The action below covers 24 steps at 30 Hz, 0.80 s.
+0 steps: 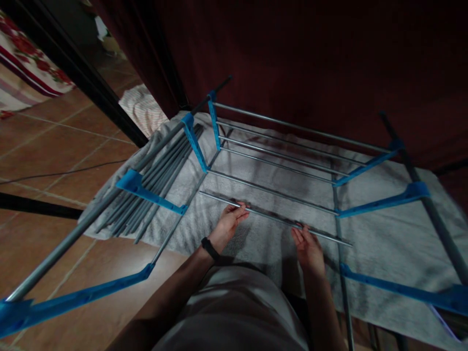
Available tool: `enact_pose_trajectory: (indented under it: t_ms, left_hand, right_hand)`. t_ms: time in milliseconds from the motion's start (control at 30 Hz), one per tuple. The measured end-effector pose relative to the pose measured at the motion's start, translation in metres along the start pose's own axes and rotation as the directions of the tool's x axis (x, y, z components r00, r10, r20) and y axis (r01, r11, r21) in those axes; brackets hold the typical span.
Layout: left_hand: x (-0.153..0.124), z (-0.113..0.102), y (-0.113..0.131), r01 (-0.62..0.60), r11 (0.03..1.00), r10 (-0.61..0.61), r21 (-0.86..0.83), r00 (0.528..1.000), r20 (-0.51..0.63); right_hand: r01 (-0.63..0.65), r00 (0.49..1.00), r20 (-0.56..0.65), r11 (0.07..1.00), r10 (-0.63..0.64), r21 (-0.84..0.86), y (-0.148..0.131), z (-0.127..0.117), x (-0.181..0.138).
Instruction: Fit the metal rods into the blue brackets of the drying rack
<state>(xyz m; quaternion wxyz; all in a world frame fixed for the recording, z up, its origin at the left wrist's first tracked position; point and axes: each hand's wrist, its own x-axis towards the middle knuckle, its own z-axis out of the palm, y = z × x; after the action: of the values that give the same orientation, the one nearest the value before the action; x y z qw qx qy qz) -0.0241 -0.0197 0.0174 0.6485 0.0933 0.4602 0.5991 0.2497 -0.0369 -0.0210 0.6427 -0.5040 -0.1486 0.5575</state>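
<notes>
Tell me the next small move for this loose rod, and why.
Probably lift the loose rod and line its ends up with the nearer blue brackets. The left hand holds it and the right hand touches it, but both ends lie free on the grey towel, while the far rods already span bracket to bracket.
</notes>
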Motion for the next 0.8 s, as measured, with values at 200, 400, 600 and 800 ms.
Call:
enact_pose_trajectory:
  t_ms: [200, 400, 600, 800]
  left_hand:
    - [-0.003, 0.002, 0.001, -0.051, 0.990, 0.054, 0.132, 0.998, -0.019]
    - [-0.005, 0.003, 0.004, -0.080, 0.967, 0.089, 0.241, 0.996, -0.028]
    - [-0.004, -0.002, 0.002, -0.150, 0.899, 0.141, 0.412, 0.989, 0.053]
    - [-0.015, -0.007, 0.007, -0.520, 0.489, 0.399, 0.701, 0.847, 0.350]
  right_hand:
    - [-0.027, 1.000, -0.011, 0.999, 0.028, 0.033, 0.002, 0.003, 0.001]
    - [-0.010, 1.000, 0.012, 1.000, 0.010, 0.014, 0.000, 0.003, -0.001]
    - [0.012, 1.000, 0.022, 1.000, -0.012, 0.022, 0.003, -0.001, 0.000]
    - [0.028, 0.998, 0.053, 0.999, -0.029, 0.018, 0.005, -0.004, 0.001]
